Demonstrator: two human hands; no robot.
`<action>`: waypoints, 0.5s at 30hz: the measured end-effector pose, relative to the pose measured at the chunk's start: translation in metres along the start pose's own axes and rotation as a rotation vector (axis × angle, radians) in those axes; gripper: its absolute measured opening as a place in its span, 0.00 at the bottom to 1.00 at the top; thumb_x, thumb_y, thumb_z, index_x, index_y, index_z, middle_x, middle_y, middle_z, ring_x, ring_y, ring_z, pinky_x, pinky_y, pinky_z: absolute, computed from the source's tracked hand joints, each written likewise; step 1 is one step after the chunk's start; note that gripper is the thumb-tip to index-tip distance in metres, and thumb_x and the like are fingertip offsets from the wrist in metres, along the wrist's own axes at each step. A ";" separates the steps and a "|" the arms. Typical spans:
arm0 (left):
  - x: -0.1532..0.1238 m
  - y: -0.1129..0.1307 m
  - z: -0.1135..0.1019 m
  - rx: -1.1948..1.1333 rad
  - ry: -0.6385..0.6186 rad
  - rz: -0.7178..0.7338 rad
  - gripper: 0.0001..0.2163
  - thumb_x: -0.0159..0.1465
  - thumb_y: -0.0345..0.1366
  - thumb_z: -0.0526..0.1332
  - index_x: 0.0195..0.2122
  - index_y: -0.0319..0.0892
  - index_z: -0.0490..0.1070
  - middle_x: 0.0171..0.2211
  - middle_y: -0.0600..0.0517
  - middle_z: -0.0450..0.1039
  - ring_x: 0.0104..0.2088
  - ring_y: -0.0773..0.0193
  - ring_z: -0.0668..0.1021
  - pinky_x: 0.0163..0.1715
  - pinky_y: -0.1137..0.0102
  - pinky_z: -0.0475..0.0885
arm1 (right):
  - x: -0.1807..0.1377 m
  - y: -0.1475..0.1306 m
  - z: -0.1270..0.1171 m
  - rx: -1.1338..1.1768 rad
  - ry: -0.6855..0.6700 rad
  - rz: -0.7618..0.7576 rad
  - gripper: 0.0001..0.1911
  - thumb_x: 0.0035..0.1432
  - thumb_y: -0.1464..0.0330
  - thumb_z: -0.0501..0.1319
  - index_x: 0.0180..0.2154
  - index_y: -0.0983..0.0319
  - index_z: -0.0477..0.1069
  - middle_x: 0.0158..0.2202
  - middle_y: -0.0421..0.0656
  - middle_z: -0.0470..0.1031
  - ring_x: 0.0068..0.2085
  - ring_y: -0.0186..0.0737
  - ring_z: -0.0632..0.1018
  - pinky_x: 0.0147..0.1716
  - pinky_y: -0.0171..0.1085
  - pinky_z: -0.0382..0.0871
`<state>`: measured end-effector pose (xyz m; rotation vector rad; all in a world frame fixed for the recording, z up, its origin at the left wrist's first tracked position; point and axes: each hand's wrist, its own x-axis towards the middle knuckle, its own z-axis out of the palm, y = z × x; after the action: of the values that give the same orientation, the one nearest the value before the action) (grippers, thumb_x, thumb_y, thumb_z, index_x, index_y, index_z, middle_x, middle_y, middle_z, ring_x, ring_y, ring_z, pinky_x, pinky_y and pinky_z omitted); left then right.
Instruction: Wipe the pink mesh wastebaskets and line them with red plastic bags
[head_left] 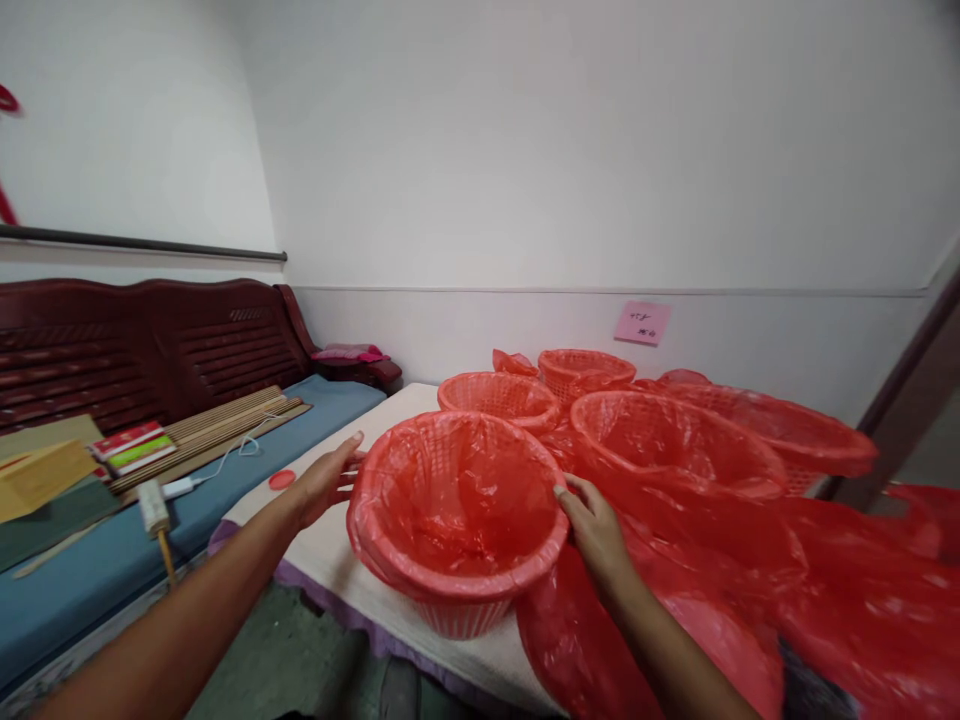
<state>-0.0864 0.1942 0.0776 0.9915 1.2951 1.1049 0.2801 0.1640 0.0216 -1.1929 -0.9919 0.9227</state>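
The red basket point(459, 617) stood upright near the front edge of the cloth-covered worktop point(322, 545), a red plastic liner point(480, 500) folded over its rim. The grip of the right hand point(596, 525) was closed on the rim's right side, while the left hand point(326, 485) was spread open just beside its left. Other red baskets point(496, 392) stood behind and rightward, below a pink note point(643, 323) on the wall point(480, 180).

We are gripping the rim of a round, red plastic basket point(461, 617) with our bare right hand point(596, 525), while our open, bare left hand point(330, 485) is hovering close by its opposite side. Round, red, film-lined plastic baskets point(499, 393) are standing behind it.
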 end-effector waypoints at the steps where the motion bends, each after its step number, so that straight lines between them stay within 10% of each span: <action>1: 0.000 -0.007 -0.003 -0.029 0.053 0.014 0.26 0.53 0.59 0.63 0.36 0.38 0.76 0.36 0.46 0.79 0.34 0.58 0.79 0.35 0.66 0.71 | 0.000 0.000 0.000 0.006 -0.007 0.008 0.24 0.48 0.54 0.65 0.44 0.60 0.71 0.34 0.43 0.78 0.30 0.42 0.77 0.26 0.38 0.70; 9: -0.049 -0.137 -0.005 -0.207 0.361 0.060 0.17 0.49 0.48 0.68 0.34 0.42 0.73 0.33 0.52 0.78 0.33 0.64 0.79 0.34 0.70 0.71 | -0.053 0.018 -0.019 0.068 -0.024 0.002 0.26 0.51 0.49 0.63 0.46 0.58 0.70 0.26 0.39 0.74 0.25 0.39 0.73 0.22 0.36 0.68; 15: -0.102 -0.248 0.050 -0.183 0.339 -0.101 0.18 0.41 0.51 0.73 0.23 0.42 0.73 0.19 0.53 0.74 0.20 0.65 0.74 0.21 0.72 0.66 | -0.141 0.101 -0.024 0.039 -0.086 0.243 0.24 0.46 0.46 0.64 0.35 0.58 0.74 0.22 0.38 0.71 0.21 0.37 0.71 0.18 0.34 0.61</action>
<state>-0.0187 0.0445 -0.1398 0.6126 1.4644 1.3260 0.2542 0.0375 -0.0974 -1.2681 -0.9049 1.1879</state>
